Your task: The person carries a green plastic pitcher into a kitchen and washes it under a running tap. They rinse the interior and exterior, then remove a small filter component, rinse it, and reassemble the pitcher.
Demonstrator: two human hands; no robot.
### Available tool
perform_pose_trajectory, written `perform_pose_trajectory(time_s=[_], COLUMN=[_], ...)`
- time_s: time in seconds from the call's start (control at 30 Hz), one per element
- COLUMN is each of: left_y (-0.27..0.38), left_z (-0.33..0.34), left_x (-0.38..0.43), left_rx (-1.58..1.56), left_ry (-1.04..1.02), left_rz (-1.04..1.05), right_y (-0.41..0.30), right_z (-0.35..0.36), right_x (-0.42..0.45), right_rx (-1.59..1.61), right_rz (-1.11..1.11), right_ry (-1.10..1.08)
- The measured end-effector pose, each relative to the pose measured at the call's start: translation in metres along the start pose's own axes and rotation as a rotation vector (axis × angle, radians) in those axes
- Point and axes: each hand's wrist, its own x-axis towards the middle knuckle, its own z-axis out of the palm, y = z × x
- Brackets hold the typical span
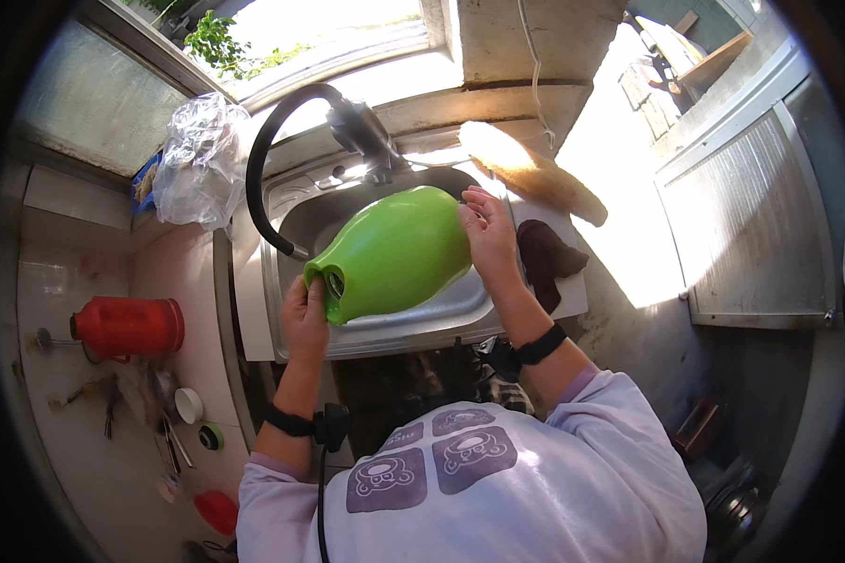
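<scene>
A green plastic thermos jug (pixel 398 257) lies tilted on its side in the air over a stainless-steel sink (pixel 458 317). Its spouted mouth points to the lower left, and its base is at the upper right. My left hand (pixel 306 320) grips the mouth end, with the thumb at the opening. At the base end, my right hand (pixel 491 236) holds the jug with thumb and fingers against its edge. A black flexible-hose tap (pixel 257 162) arches beside the jug, and its metal outlet (pixel 298 252) hangs close to the mouth.
Right of the sink lie a tan loofah-like sponge (pixel 531 172) and a dark brown cloth (pixel 549 260). On the left are a clear plastic bag (pixel 201 158), a red thermos jug (pixel 130 326), a white cap (pixel 188 406) and a green-and-black lid (pixel 211 436). A window (pixel 338 56) stands behind.
</scene>
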Motion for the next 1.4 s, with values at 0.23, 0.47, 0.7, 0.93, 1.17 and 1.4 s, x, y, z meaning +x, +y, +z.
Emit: perform_pose_trajectory(time_s=[0.23, 0.47, 0.7, 0.93, 1.17, 1.4], left_y=[0.012, 0.018, 0.010, 0.014, 0.011, 0.003], left_z=[0.001, 0.003, 0.002, 0.003, -0.003, -0.002], left_x=[-0.005, -0.008, -0.007, -0.008, -0.015, -0.018], left_rx=[0.210, 0.232, 0.201, 0.122, 0.201, 0.083], left_ry=[-0.102, -0.106, -0.082, -0.089, -0.122, -0.074], left_rz=[0.262, 0.237, 0.225, 0.239, 0.240, 0.161], right_y=[-0.029, 0.009, -0.017, -0.014, -0.026, 0.015], right_z=[0.002, 0.003, 0.002, -0.005, 0.010, 0.003], right_x=[0.008, 0.000, -0.002, 0.000, -0.011, -0.003], right_rx=[-0.158, -0.066, -0.283, 0.059, -0.371, 0.016], right_rz=[0.171, 0.109, -0.152, 0.202, -0.020, 0.069], right_ry=[-0.258, -0.083, -0.180, -0.274, -0.146, -0.070])
